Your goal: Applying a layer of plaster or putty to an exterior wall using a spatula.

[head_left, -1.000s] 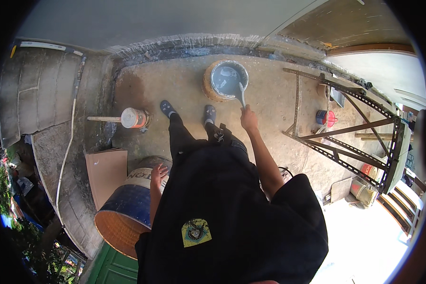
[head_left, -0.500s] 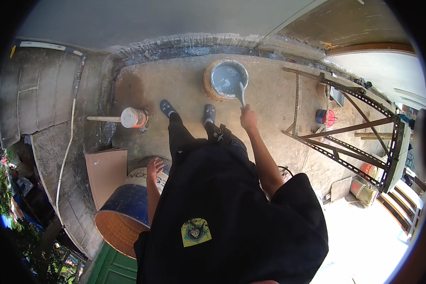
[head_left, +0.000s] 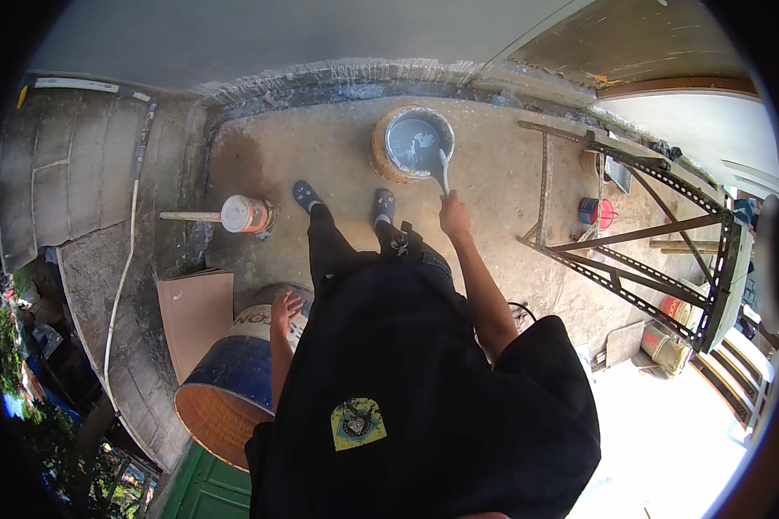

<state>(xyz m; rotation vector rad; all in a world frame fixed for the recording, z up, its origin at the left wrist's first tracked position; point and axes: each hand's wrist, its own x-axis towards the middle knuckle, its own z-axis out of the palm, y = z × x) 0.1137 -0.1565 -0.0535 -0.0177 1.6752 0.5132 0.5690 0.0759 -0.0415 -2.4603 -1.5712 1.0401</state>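
My right hand (head_left: 454,214) is wrapped round the lower end of a pale, flat, paint-coated stick (head_left: 442,170). The stick's upper end reaches over the near right rim and into a round bucket (head_left: 391,145) of grey paint (head_left: 413,144). Stains run down the bucket's outside, and it stands on the floor ahead of my feet. My left hand (head_left: 286,310) hangs at my side with its fingers apart and nothing in it. Below and around that hand is a large blue and white drum (head_left: 229,368); whether the hand touches it I cannot tell.
To the left stands a small paint can (head_left: 244,214) with a pale handle (head_left: 189,216) beside it. A perforated metal frame (head_left: 636,233) takes up the right side. A grey wall (head_left: 260,39) rises ahead. Brown boards (head_left: 196,311) lean by the drum.
The pale patch on the paint's surface has changed shape and shifted upward. The stick and my right hand have barely moved; my left hand is almost where it was.
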